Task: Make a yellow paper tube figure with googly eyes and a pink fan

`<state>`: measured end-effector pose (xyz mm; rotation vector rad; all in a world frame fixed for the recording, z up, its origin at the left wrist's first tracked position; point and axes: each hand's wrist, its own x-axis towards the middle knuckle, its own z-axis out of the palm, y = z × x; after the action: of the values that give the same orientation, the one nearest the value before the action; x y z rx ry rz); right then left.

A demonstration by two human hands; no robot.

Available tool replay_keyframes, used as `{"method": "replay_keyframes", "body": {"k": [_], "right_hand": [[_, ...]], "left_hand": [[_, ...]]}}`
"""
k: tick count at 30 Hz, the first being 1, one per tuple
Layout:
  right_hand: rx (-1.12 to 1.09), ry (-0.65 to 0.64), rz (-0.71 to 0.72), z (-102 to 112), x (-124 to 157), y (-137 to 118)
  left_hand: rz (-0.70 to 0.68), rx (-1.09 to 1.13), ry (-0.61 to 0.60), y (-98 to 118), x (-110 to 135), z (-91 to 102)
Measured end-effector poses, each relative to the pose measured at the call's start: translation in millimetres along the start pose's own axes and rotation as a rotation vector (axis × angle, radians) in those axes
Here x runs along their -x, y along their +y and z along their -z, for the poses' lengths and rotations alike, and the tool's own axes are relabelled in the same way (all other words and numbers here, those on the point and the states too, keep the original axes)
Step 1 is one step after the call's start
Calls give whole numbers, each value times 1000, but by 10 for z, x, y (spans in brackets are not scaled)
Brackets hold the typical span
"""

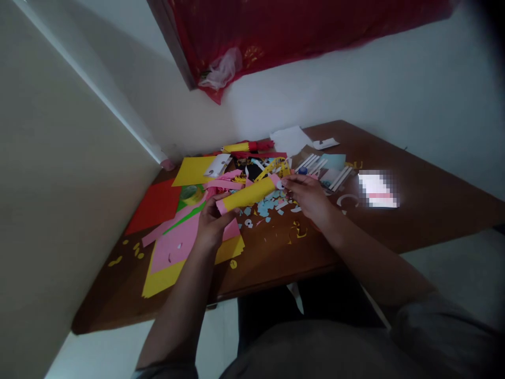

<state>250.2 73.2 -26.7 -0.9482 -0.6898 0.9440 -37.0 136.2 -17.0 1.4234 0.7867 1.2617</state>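
Note:
A yellow paper tube (250, 195) with pink bands at both ends is held above the table, tilted up to the right. My left hand (213, 223) is closed around its left end, thumb below and fingers behind. At the other end, the fingertips of my right hand (305, 195) pinch a small white paper disc (280, 185) against the pink band. Under the tube lie light-blue paper scraps (272, 202) and another white disc with a dark centre (248, 223).
Pink sheets (173, 247) and yellow sheets (158, 281) lie front left, with a red sheet (153, 205) behind. A tape roll (191, 195) sits left. Another yellow-and-red tube (246, 147) rests at the back. White sticks (313, 164) and a bright blurred-out rectangle (376, 189) lie right.

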Motion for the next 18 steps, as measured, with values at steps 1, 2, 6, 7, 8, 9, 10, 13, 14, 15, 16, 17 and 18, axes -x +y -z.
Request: {"method": "replay_keyframes", "body": {"k": [1,2,6,7,8,9,10,13,14,15,16,17,18], "right_hand": [[-17,-8,-16,3,-3,-8],[-34,-18,-31,5,-5,-18],[-93,-41,-75,16,-14,-39],[-103,-43,-81,19,-18,-38],[-110,-45,-84,21,-21,-35],[-114,-47,-85,23,-24,-30],[-116,-49,-82,24,-27,-24],[-116,-57,-65,25,-30,-5],[-114,-59,-61,24,-31,1],[-111,-62,-59,24,-31,7],[-108,-64,-58,25,-31,13],[-106,-66,-59,26,-31,19],[-107,-67,-61,27,-30,24]], "left_hand": [[-36,-27,-1,3,7,-7],[-66,-53,-4,8,15,-15],[-122,-101,-26,30,26,-28],[-129,-112,-36,30,23,-22],[-130,-134,-59,28,20,-12],[-122,-169,-92,23,18,-1],[-104,-212,-135,14,19,11],[3,-327,-259,-22,46,36],[52,-330,-290,-33,61,38],[111,-309,-323,-40,76,38],[178,-272,-369,-42,91,35],[242,-227,-421,-39,103,30],[296,-180,-474,-30,112,24]]}}
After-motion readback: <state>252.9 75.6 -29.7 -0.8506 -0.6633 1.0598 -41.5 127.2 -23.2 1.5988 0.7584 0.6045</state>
